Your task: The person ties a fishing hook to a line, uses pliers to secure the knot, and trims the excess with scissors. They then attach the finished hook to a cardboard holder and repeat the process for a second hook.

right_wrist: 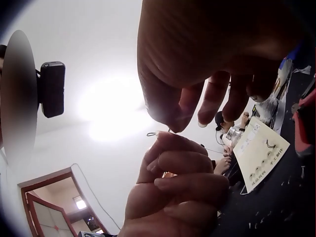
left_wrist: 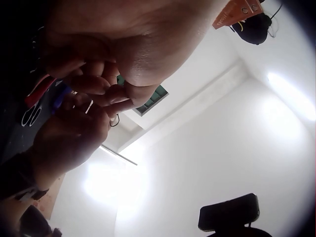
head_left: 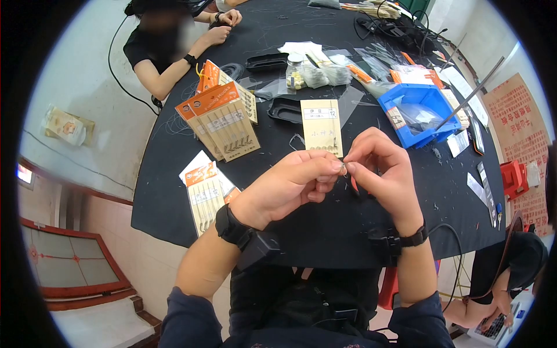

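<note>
My left hand (head_left: 284, 182) and right hand (head_left: 386, 174) meet over the near part of the black table, fingertips almost touching. Between thumb and forefinger, the left pinches a small fish hook; its dark curved wire (left_wrist: 115, 121) sticks out from the fingertips. In the right wrist view the wire (right_wrist: 151, 134) shows as a small loop. The right thumb and forefinger pinch at the same hook, their exact grip hidden by the fingers. Just beyond the hands lies a beige hook card (head_left: 321, 124) with a hook on it. A red-handled tool (right_wrist: 304, 123) lies beneath the right hand.
Orange-topped fish hook packets (head_left: 223, 124) stand at left, with another packet (head_left: 204, 194) nearer. A blue bin (head_left: 415, 136) sits at right, a glass jar (head_left: 295, 72) and black trays (head_left: 284, 110) beyond the card. Another person (head_left: 168, 58) sits across the table.
</note>
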The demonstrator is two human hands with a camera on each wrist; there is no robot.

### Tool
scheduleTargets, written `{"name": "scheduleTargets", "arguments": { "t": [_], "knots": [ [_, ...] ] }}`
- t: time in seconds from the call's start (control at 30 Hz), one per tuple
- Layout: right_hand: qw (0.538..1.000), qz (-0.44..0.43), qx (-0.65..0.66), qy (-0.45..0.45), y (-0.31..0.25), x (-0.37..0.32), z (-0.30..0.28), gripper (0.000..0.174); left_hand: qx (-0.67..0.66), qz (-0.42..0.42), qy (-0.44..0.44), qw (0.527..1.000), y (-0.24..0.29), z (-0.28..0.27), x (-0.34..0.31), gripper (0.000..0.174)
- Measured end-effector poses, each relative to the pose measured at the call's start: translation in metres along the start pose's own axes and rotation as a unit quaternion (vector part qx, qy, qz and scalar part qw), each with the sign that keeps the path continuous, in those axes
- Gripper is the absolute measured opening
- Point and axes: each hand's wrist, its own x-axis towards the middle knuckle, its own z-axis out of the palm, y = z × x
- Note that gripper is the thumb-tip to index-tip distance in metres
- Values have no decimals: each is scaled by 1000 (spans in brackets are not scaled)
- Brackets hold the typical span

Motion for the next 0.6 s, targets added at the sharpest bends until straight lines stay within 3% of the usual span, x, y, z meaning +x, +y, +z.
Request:
{"name": "scheduleTargets", "arguments": {
  "t": [0.37, 0.47, 0.6],
  "knots": [
    [998, 29, 46, -24, -6, -1, -1, 8, -5, -3, -12, 1000, 0, -3, 0, 16],
    [980, 81, 175, -55, -7, -1, 0, 8, -6, -1, -14, 1000, 0, -3, 0, 16],
    [965, 126, 217, -76, -5, -1, 0, 11, -3, 0, -22, 1000, -1, -5, 0, 16]
  ]
}}
